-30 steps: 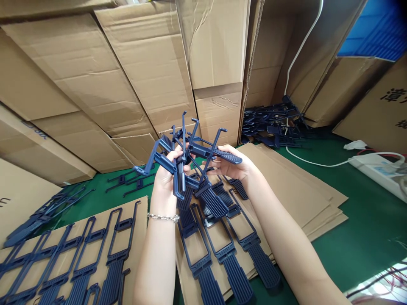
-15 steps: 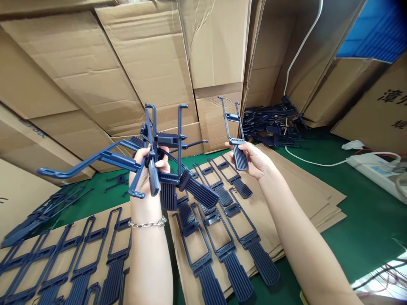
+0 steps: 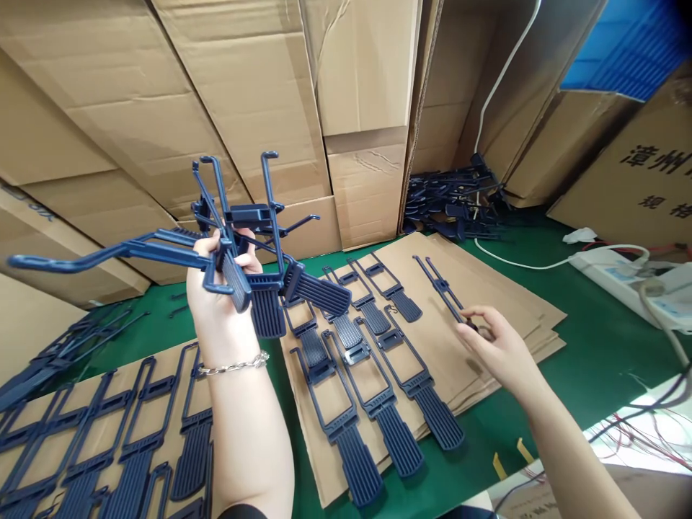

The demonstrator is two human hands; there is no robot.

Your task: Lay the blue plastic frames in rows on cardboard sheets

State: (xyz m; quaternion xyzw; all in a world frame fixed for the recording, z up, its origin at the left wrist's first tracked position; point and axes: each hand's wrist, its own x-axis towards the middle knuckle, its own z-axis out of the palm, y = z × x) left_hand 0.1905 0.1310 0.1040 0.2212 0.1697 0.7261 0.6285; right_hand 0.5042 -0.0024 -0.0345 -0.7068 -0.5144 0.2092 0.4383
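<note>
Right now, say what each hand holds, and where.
Left hand: a bunch of navy, ribbed plastic frames, near its middle. Right hand: one navy, pronged plastic frame, by its near end.

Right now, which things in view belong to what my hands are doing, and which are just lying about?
Likely in the job:
bundle of dark blue frames, in your left hand
single frame, in your right hand
laid-out frames
cardboard sheets beneath them

Apparently just lying about:
white power strip
blue crate
</note>
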